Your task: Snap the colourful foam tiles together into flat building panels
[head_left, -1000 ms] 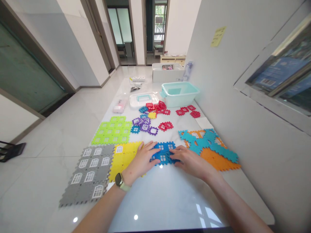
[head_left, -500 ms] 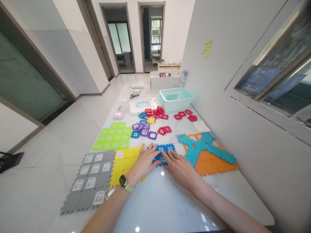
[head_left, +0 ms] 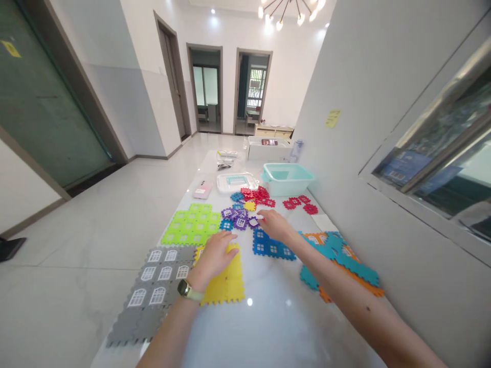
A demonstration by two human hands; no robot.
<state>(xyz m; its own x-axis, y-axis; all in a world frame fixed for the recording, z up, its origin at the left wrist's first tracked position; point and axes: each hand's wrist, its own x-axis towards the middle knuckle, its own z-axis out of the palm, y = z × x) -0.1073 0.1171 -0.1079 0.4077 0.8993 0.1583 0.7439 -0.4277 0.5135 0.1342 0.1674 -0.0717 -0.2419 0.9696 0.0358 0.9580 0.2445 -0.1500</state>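
Note:
My left hand [head_left: 215,258] lies flat on a yellow foam tile sheet [head_left: 226,281], its fingers spread and gripping nothing. My right hand [head_left: 274,226] reaches forward to the edge of a pile of purple window tiles [head_left: 236,217]. Its fingertips touch a purple tile [head_left: 253,222], and I cannot tell if they pinch it. A blue window tile sheet [head_left: 270,246] lies on the white table [head_left: 261,317] just below my right wrist, with neither hand on it.
A grey window tile sheet [head_left: 153,283] and a lime green sheet [head_left: 191,225] lie left. A teal and orange sheet [head_left: 341,268] lies right. Red tiles [head_left: 255,195] lie ahead, near a white tray [head_left: 237,182], a teal tub [head_left: 287,179] and a white box [head_left: 268,148]. A wall runs along the right.
Both hands have left the blue sheet. My right hand moved forward to the purple tiles, and my left moved onto the yellow sheet. The view tilted upward.

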